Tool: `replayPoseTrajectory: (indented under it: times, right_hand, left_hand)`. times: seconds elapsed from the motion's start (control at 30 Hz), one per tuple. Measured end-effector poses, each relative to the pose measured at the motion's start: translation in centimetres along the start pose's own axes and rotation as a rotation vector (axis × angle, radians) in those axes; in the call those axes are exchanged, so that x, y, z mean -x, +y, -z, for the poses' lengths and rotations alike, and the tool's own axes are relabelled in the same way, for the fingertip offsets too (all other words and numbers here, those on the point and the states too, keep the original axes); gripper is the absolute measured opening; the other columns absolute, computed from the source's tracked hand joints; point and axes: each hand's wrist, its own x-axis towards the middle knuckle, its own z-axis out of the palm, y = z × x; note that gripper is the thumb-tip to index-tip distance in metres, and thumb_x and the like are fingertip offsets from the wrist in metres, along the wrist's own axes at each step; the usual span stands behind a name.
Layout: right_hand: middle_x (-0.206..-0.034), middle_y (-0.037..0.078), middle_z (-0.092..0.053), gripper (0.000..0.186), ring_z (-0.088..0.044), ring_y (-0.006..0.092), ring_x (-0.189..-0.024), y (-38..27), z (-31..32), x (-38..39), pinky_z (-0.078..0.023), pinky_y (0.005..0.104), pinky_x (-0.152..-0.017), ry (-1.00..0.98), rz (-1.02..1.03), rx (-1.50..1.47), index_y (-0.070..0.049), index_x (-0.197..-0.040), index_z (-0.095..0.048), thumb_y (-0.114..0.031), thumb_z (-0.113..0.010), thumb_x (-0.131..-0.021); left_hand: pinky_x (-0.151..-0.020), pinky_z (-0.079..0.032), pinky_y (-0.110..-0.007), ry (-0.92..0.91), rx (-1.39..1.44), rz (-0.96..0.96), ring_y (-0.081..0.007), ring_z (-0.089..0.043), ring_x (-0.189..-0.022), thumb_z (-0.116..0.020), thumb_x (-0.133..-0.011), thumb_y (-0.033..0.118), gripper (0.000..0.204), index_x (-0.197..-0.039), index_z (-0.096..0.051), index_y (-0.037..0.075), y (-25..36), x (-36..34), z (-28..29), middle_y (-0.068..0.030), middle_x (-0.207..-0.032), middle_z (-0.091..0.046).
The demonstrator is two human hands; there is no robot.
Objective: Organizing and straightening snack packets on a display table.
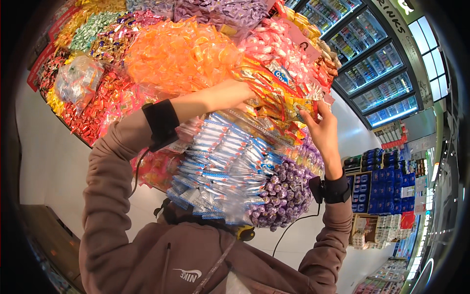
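Yellow, red and orange candy packets point(269, 95) lie in a row in the middle of a heaped candy display. My right hand point(323, 128) is at the right end of the row, with thumb and fingers closed on a small yellow candy packet point(297, 108). At the row's left end, my left hand point(235, 96) reaches in beside a mound of orange-wrapped candies point(181, 56). Its fingers are partly hidden and blurred, so their grip is unclear. Just below the hands are blue-and-white striped candy packets point(220, 157).
Purple-wrapped round candies point(281, 193) fill the near right corner. Pink-and-white wrapped candies point(271, 41) are heaped beyond my hands. A clear plastic bag point(78, 81) sits on candies at left. Glass-door drink coolers point(372, 63) and stacked blue packs point(391, 188) stand to the right.
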Motion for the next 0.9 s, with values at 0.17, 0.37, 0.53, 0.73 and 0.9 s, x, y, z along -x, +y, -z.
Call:
replayPoseTrajectory:
  times: [0.17, 0.37, 0.53, 0.73, 0.9]
  right_hand:
    - [-0.059, 0.007, -0.042, 0.025, -0.037, 0.0145, -0.053, 2.2, -0.1, -2.0, -0.035, 0.028, -0.049, 0.014, -0.12, -0.075, 0.0, -0.078, -0.047, -0.016, -0.066, -0.074]
    - [-0.065, 0.012, -0.049, 0.022, -0.049, 0.0212, -0.057, 1.5, -2.5, -3.6, -0.041, 0.031, -0.054, -0.093, 0.042, 0.074, -0.001, -0.084, -0.051, -0.014, -0.066, -0.074]
    - [-0.073, 0.01, -0.056, 0.021, -0.057, 0.026, -0.065, 0.5, -4.6, -3.8, -0.045, 0.0331, -0.056, -0.204, 0.092, 0.175, -0.005, -0.085, -0.054, -0.013, -0.066, -0.07]
    - [-0.072, 0.008, -0.057, 0.013, -0.057, 0.0277, -0.066, 1.9, -6.2, -3.8, -0.046, 0.0349, -0.055, -0.226, 0.326, 0.393, -0.006, -0.079, -0.054, -0.007, -0.063, -0.069]
    - [-0.072, 0.011, -0.058, 0.013, -0.058, 0.0292, -0.066, 2.7, -7.5, -4.1, -0.047, 0.0376, -0.057, -0.386, 0.294, 0.432, -0.007, -0.084, -0.057, -0.009, -0.06, -0.071]
  left_hand:
    - [-0.077, -0.04, -0.037, 0.208, -0.101, -0.152, -0.0276, -0.048, -0.092, -0.068, -0.066, 0.024, 0.044, -0.098, -0.047, 0.004, 0.0, 0.4, 0.4, -0.0095, -0.094, -0.049]
    - [-0.082, -0.037, -0.036, 0.199, -0.109, -0.11, -0.0238, -0.048, -0.094, -0.067, -0.067, 0.026, 0.039, -0.097, -0.052, 0.006, -0.3, 0.5, -0.8, -0.0075, -0.091, -0.051]
    - [-0.087, -0.035, -0.037, 0.061, -0.006, -0.072, -0.023, -0.048, -0.1, -0.065, -0.07, 0.028, 0.032, -0.092, -0.057, 0.007, -1.4, 0.3, -1.1, -0.0072, -0.094, -0.055]
    - [-0.099, -0.027, -0.042, 0.109, -0.01, -0.064, -0.0281, -0.039, -0.116, -0.065, -0.071, 0.028, 0.036, -0.096, -0.054, 0.004, -1.5, 0.5, -1.5, -0.015, -0.121, -0.045]
    - [-0.089, -0.033, -0.039, -0.001, 0.025, -0.006, -0.0238, -0.052, -0.096, -0.067, -0.068, 0.024, 0.032, -0.091, -0.054, 0.006, -0.5, -0.1, -0.4, -0.0105, -0.092, -0.057]
